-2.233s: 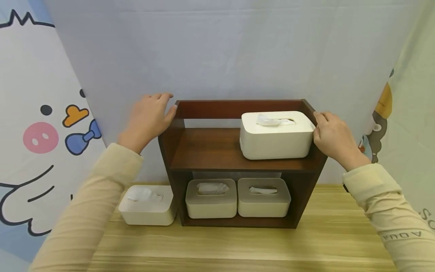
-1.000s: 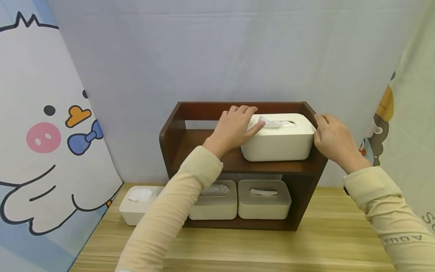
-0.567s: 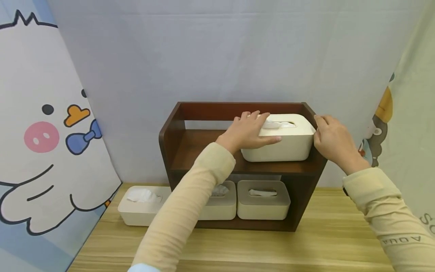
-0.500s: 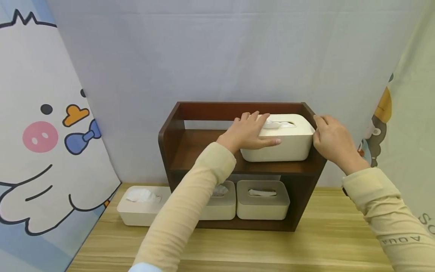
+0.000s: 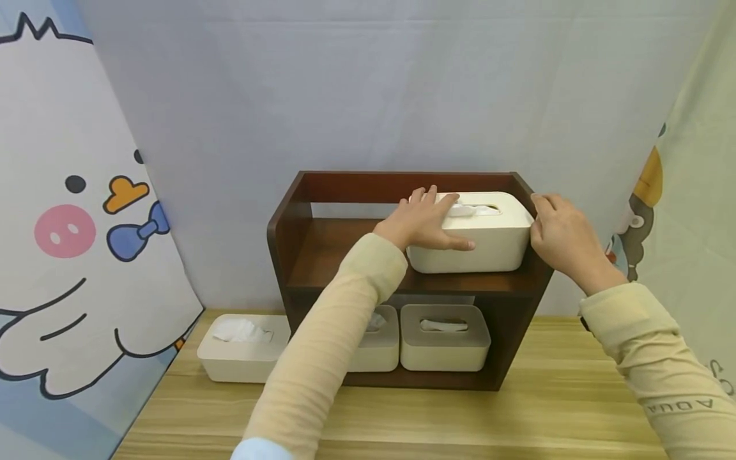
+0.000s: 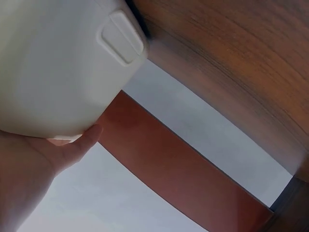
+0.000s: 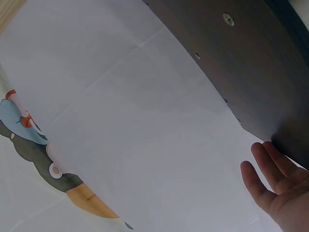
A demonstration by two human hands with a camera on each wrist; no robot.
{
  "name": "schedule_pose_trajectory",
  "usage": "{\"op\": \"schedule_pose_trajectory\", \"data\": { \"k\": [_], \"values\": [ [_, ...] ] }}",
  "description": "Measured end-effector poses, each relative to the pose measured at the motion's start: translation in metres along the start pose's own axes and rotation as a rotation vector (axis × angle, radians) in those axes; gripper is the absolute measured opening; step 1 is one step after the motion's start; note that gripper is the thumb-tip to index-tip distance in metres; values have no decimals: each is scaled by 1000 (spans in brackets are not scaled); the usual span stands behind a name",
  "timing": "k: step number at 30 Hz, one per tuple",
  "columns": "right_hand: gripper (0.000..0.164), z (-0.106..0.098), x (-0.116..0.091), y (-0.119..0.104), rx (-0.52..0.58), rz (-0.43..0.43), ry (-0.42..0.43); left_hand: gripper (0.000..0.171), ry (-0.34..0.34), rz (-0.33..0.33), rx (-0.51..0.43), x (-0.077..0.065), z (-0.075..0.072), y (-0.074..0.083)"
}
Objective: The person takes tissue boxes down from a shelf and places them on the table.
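Observation:
A white tissue box (image 5: pixel 477 246) stands at the right of the shelf's upper level, a tissue poking from its slot. My left hand (image 5: pixel 422 220) rests spread over its left end, fingers across the top and thumb along the front. In the left wrist view, the box's end (image 6: pixel 58 72) has a recessed grip, and a fingertip (image 6: pixel 94 133) lies at its top edge. My right hand (image 5: pixel 566 236) holds the right side panel of the dark brown shelf (image 5: pixel 537 281). The right wrist view shows that hand's fingers (image 7: pixel 265 174) against the panel's outer face.
Two more tissue boxes sit on the lower level, the right one (image 5: pixel 445 338) fully visible and the left one (image 5: pixel 374 348) partly behind my sleeve. Another tissue box (image 5: pixel 244 354) stands left of the shelf on the wood-grain table (image 5: pixel 437 421). A pale curtain (image 5: pixel 402 83) hangs behind.
My left hand has come from the shelf's left side, across to the tissue box, and then stayed on it. The right hand and the box have not visibly moved.

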State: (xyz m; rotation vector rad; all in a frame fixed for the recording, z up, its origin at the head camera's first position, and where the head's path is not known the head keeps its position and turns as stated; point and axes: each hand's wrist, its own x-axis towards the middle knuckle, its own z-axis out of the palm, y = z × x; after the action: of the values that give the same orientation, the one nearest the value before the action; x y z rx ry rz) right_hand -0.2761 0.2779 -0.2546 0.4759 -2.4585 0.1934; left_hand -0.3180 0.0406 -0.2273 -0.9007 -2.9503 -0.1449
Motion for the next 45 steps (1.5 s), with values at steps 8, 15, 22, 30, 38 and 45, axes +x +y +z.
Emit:
{"op": "schedule_pose_trajectory", "data": {
  "k": [8, 15, 22, 30, 38, 45],
  "values": [
    [41, -3, 1, -4, 8, 38, -39, 93, -23, -22, -17, -3, -5, 2],
    [41, -5, 1, -4, 12, 47, -59, 96, -47, -40, 7, -8, -8, 3],
    [41, -6, 1, -4, 10, 43, -44, 94, -31, -52, -18, -9, -7, 2],
    [41, -7, 0, -5, -9, 30, -18, 94, 15, -23, 2, -9, -5, 0],
    [42, -8, 0, -7, -7, 37, -36, 93, 43, -23, 24, -10, -3, -2],
    [41, -9, 0, -6, -46, 1, 0, 93, 49, -23, 44, -13, -4, -2]
  ]
}}
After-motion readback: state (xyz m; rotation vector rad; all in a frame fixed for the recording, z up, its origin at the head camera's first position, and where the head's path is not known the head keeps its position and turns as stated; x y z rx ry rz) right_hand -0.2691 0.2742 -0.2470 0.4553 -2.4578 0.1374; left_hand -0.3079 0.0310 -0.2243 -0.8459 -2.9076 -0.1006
